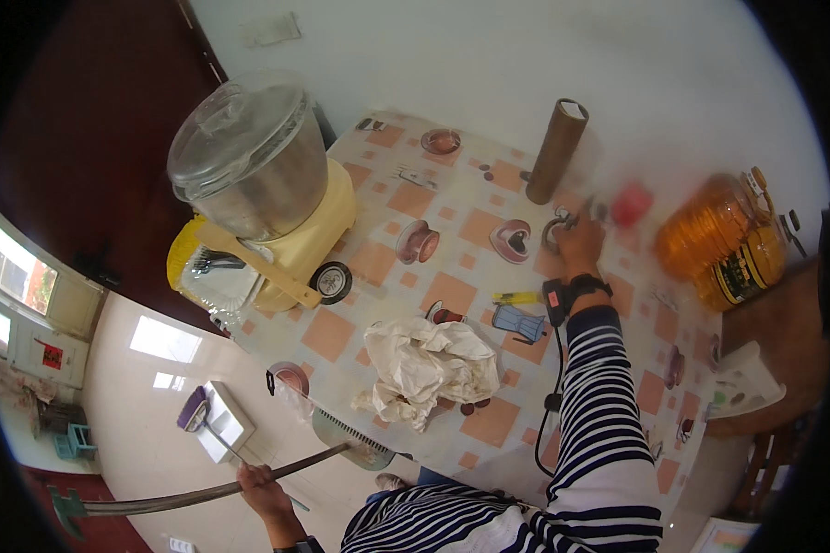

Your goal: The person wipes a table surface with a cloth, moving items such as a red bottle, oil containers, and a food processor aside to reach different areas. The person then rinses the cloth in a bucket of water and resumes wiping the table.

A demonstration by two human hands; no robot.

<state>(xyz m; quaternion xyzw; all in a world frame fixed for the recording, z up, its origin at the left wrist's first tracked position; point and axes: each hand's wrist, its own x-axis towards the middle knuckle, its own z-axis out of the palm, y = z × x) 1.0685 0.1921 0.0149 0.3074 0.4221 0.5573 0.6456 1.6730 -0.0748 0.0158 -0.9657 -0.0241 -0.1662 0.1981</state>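
Observation:
My left hand (266, 494) grips the long grey handle (180, 499) of a toothed dustpan (353, 439), which is raised beside the table's near edge. A purple-bristled broom (194, 409) has its thin handle passing by the same hand; whether I hold it too cannot be told. Across the table, my right hand (582, 238) reaches down with bent fingers beside a small dark item (560, 220). Its grip there is unclear. Just beyond stands a brown cardboard tube (557, 152). A crumpled off-white cloth or paper (432, 373) lies near me.
A dough mixer with a clear-lidded steel bowl (249, 159) stands at the left, a wooden spatula (259, 266) before it. Two large oil bottles (723, 235) are at the right. A yellow-green item (517, 298) lies on the patterned tablecloth (415, 200). Below, a white tray-like container (225, 422) sits on the floor.

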